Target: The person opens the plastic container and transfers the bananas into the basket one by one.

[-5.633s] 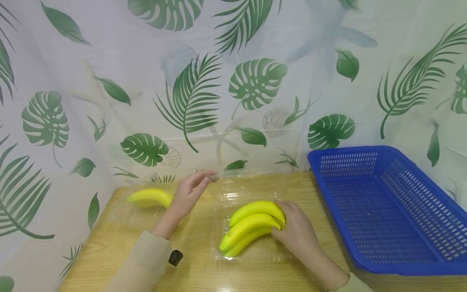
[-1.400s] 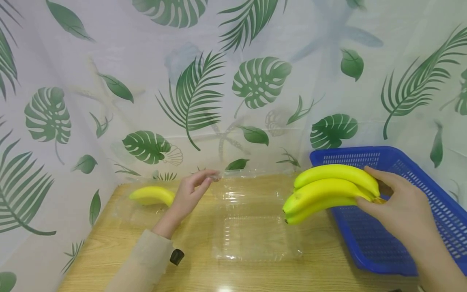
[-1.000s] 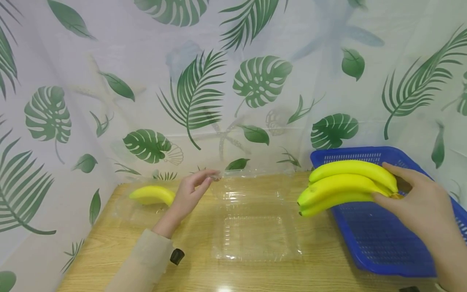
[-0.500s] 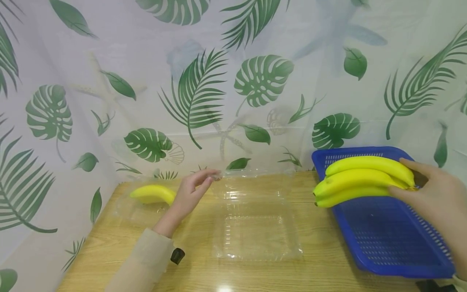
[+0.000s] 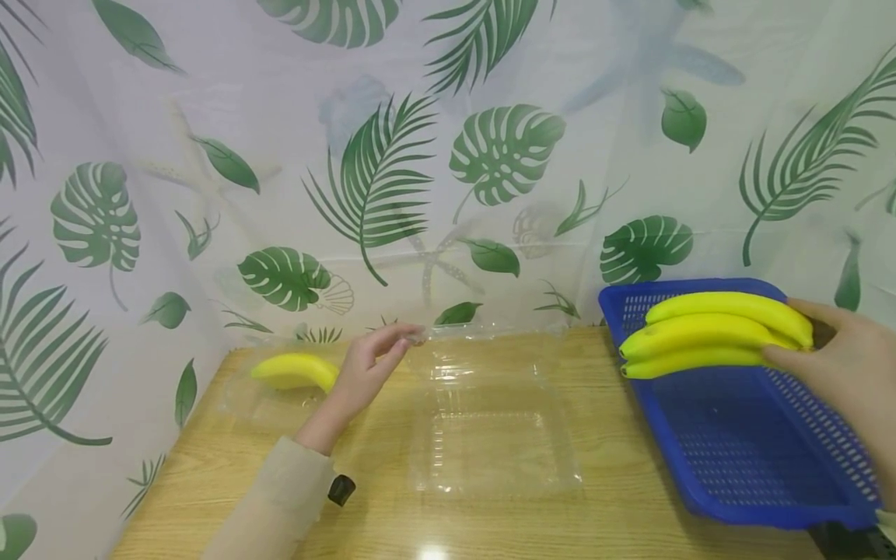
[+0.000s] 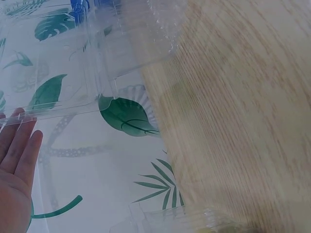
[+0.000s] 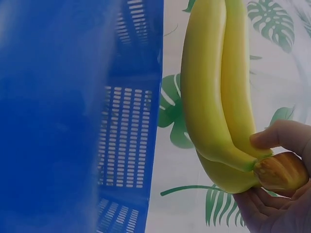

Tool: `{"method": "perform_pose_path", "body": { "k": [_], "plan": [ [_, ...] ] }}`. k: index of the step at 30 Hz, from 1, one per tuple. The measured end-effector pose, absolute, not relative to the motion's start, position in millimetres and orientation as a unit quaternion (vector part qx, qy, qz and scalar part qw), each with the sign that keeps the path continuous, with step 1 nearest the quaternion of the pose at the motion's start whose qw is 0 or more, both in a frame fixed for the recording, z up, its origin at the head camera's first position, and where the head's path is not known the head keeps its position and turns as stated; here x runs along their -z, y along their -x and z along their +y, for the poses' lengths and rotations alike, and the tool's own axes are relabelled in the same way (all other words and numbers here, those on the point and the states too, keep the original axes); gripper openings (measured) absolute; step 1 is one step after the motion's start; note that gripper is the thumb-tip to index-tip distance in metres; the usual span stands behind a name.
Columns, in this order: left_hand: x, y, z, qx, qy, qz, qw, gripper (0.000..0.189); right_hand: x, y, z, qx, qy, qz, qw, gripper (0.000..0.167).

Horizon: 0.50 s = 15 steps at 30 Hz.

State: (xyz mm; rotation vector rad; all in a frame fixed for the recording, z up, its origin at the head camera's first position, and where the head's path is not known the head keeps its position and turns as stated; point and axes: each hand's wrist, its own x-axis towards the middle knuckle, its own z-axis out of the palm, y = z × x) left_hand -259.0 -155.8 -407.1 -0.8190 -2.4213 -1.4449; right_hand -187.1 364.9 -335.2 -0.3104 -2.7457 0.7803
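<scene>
My right hand [image 5: 850, 354] holds a bunch of yellow bananas [image 5: 721, 330] by the stem end, above the far part of the blue basket [image 5: 728, 424]. In the right wrist view, thumb and fingers close round the brown stem, and the bananas [image 7: 206, 92] point away from the hand. At the upper left corner of an open clear plastic clamshell box [image 5: 490, 451], my left hand [image 5: 367, 369] pinches the raised lid's edge. The left wrist view shows its fingertips [image 6: 35, 138] at the edge of the transparent lid [image 6: 73, 104]. Nothing lies in this box.
Left of my left forearm, a yellow banana [image 5: 290, 371] sits in another clear plastic container [image 5: 269, 412], partly hidden by the arm. Behind the wooden table [image 5: 378, 498] hangs a white leaf-print cloth [image 5: 420, 194]. The basket stands at the table's right side.
The bananas, earlier lying in the clear box, have been lifted out and carried right over the basket; lately they shift further right and back. My left hand has stayed at the lid.
</scene>
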Motion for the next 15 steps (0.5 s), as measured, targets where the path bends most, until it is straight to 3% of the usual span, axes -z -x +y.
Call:
{"method": "perform_pose_path", "body": {
  "k": [15],
  "plan": [
    [410,260,-157,0.486,0.286,-0.818,0.114,0.031,324,198,380,-0.293,0.084,-0.935,0.178,0.067]
  ]
}}
